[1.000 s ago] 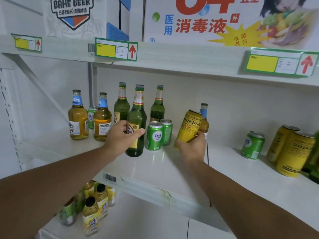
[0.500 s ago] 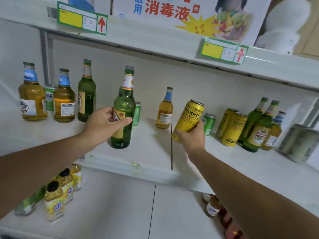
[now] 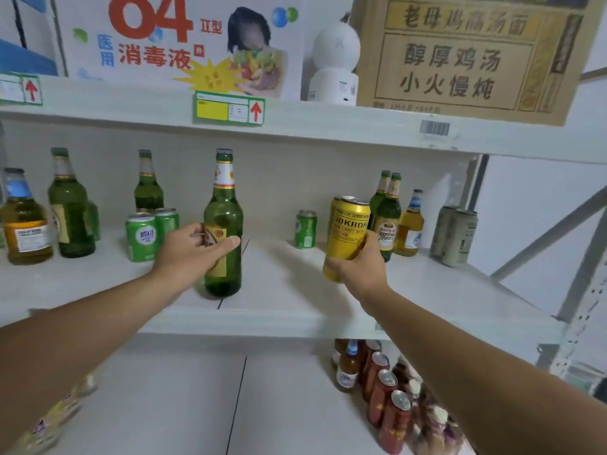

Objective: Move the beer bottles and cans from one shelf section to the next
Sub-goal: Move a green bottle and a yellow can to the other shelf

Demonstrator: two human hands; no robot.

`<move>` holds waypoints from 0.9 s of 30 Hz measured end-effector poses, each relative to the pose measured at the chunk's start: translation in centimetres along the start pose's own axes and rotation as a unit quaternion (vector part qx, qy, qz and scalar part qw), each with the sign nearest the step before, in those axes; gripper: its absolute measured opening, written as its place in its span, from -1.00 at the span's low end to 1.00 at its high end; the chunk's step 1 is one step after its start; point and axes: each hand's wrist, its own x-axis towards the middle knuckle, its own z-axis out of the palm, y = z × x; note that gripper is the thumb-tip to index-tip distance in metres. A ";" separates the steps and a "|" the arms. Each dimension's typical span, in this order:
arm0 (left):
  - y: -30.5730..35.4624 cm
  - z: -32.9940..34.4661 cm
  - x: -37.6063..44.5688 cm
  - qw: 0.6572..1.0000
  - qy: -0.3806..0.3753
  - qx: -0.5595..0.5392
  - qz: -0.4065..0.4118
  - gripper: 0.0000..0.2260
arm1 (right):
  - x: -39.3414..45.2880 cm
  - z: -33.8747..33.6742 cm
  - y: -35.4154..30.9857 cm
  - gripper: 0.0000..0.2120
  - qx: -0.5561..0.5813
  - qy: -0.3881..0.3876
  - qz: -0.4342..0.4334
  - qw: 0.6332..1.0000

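Observation:
My left hand (image 3: 193, 249) grips a tall green beer bottle (image 3: 223, 208) around its label, upright, over the seam between the two sections of the white shelf (image 3: 279, 290). My right hand (image 3: 359, 262) holds a yellow beer can (image 3: 348, 224), tilted slightly, over the right section. On the left section stand two green cans (image 3: 144, 236), two green bottles (image 3: 70, 205) and an amber bottle (image 3: 24, 221). The right section carries a green can (image 3: 306, 228), two green bottles (image 3: 387, 208), an amber bottle (image 3: 410, 224) and two grey cans (image 3: 455, 236).
Above, an upper shelf (image 3: 328, 126) carries a printed white carton (image 3: 184, 41), a white bottle (image 3: 335, 60) and a brown carton (image 3: 466, 54). Below, red cans (image 3: 384, 399) and small bottles stand at the right, yellow bottles (image 3: 56, 418) at the left. A grey diagonal brace (image 3: 555, 234) closes the right end.
Both hands have carried the green bottle and the yellow can rightward from the left section toward the right one. The view has swung right, showing the right section's end.

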 end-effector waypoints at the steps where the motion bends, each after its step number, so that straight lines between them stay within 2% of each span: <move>1: 0.6 1.4 -0.5 1.000 0.004 -0.005 -0.002 -0.65 | 0.0 -1.5 0.4 -0.30 -0.004 0.001 0.003 1.000; 6: 2.3 7.7 -2.2 0.999 0.035 -0.022 -0.018 -0.66 | 0.2 -7.6 2.2 -0.24 -0.018 -0.007 0.011 1.000; 12: 4.0 12.5 -3.6 1.000 0.006 -0.013 -0.017 -0.65 | 0.6 -11.2 4.2 -0.24 -0.033 -0.009 0.014 0.999; 19: 4.3 14.7 -2.2 0.999 -0.039 -0.008 0.000 -0.66 | 3.1 -9.9 5.7 -0.21 -0.047 -0.025 0.020 0.998; 27: 2.5 15.0 3.3 0.999 -0.040 0.009 0.018 -0.62 | 7.2 -5.5 7.2 -0.31 -0.088 -0.045 0.022 0.995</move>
